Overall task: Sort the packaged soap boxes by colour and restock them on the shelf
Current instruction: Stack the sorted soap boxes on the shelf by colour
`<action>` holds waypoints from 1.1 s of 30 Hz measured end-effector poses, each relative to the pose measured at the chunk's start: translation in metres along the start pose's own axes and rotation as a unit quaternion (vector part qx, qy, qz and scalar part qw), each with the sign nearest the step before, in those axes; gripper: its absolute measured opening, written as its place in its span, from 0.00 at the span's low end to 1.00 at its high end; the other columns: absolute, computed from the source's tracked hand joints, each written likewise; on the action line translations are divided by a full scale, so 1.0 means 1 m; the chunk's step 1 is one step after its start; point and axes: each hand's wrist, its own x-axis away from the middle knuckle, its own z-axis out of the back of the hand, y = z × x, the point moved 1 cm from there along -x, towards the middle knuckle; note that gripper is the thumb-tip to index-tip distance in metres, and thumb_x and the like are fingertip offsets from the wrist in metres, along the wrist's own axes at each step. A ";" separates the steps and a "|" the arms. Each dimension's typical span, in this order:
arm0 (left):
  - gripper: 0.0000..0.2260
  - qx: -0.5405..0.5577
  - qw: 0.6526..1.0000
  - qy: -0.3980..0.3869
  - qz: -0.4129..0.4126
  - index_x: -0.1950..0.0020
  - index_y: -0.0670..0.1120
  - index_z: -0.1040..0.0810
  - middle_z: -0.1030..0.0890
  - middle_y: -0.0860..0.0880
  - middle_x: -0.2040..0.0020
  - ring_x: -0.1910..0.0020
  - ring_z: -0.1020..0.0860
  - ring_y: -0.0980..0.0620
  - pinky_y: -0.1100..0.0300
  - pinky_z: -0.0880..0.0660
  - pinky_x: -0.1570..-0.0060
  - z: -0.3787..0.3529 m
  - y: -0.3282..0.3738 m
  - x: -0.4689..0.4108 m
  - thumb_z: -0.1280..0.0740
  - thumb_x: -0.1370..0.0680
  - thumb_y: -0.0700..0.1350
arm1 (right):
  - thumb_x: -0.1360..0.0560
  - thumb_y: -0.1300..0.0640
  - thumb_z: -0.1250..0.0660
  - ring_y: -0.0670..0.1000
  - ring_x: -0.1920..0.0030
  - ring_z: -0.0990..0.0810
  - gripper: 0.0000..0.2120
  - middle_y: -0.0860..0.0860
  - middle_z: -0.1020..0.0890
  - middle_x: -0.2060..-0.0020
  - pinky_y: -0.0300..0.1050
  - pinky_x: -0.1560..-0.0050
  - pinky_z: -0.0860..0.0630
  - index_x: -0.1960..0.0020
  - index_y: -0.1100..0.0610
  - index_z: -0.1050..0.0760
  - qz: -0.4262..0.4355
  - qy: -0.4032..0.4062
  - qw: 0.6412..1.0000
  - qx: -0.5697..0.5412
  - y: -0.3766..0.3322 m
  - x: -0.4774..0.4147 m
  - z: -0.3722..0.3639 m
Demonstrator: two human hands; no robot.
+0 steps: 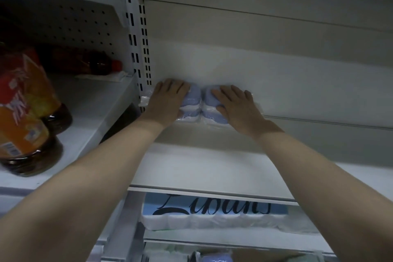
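Observation:
A clear-wrapped pack of blue and white soap boxes (201, 104) lies at the back left of the white shelf (212, 168), against the rear panel. My left hand (167, 100) lies flat on the pack's left half, fingers straight. On its right half my right hand (238, 106) presses with spread fingers. The hands hide most of the pack, and only its middle shows between them.
Bottles with orange labels (23, 117) lie on the neighbouring shelf at left, past a slotted white upright (144, 49). Below the shelf sits a wrapped blue pack with black lettering (212, 215). More wrapped goods (214, 258) show at the bottom edge.

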 end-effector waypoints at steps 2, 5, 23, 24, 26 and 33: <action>0.37 -0.006 1.000 -0.001 0.002 0.32 0.44 0.31 0.28 0.44 0.35 0.37 0.32 0.39 0.46 0.37 0.37 0.002 0.003 0.000 0.21 0.38 0.48 | 0.22 0.46 0.51 0.63 0.35 0.28 0.26 0.55 0.26 0.33 0.62 0.42 0.31 0.28 0.53 0.31 0.004 0.013 1.000 0.014 0.001 0.003 0.000; 0.37 -0.014 1.000 0.009 0.003 0.32 0.44 0.31 0.28 0.43 0.36 0.37 0.31 0.38 0.47 0.36 0.36 0.005 0.007 0.006 0.22 0.36 0.50 | 0.22 0.44 0.52 0.63 0.33 0.31 0.28 0.56 0.29 0.31 0.62 0.39 0.33 0.26 0.53 0.34 0.005 0.008 1.000 0.009 0.000 0.006 0.004; 0.22 0.020 0.997 0.069 0.031 0.36 0.43 0.24 0.22 0.41 0.40 0.42 0.25 0.38 0.46 0.28 0.41 0.099 0.145 0.150 0.28 0.28 0.48 | 0.22 0.46 0.47 0.63 0.40 0.24 0.27 0.60 0.24 0.38 0.56 0.43 0.28 0.30 0.60 0.31 0.090 0.086 0.992 0.009 0.010 0.194 0.073; 0.22 0.020 0.997 0.066 0.035 0.35 0.43 0.25 0.22 0.41 0.39 0.41 0.25 0.38 0.46 0.29 0.40 0.100 0.155 0.163 0.29 0.27 0.49 | 0.22 0.45 0.47 0.62 0.40 0.25 0.27 0.59 0.24 0.38 0.56 0.42 0.28 0.29 0.60 0.31 0.092 0.086 0.992 0.008 0.010 0.210 0.075; 0.22 0.020 0.997 0.057 0.045 0.34 0.44 0.25 0.23 0.42 0.38 0.40 0.26 0.38 0.47 0.31 0.39 0.101 0.175 0.190 0.30 0.26 0.51 | 0.21 0.45 0.47 0.62 0.41 0.24 0.27 0.59 0.24 0.38 0.56 0.43 0.28 0.29 0.60 0.31 0.095 0.093 0.991 0.002 0.009 0.243 0.076; 0.22 0.067 0.995 0.022 0.065 0.34 0.44 0.25 0.23 0.43 0.39 0.40 0.27 0.40 0.48 0.33 0.37 0.072 0.242 0.290 0.30 0.26 0.50 | 0.19 0.48 0.44 0.62 0.39 0.26 0.24 0.60 0.24 0.37 0.57 0.41 0.30 0.29 0.61 0.31 0.124 0.089 0.987 -0.055 -0.004 0.359 0.036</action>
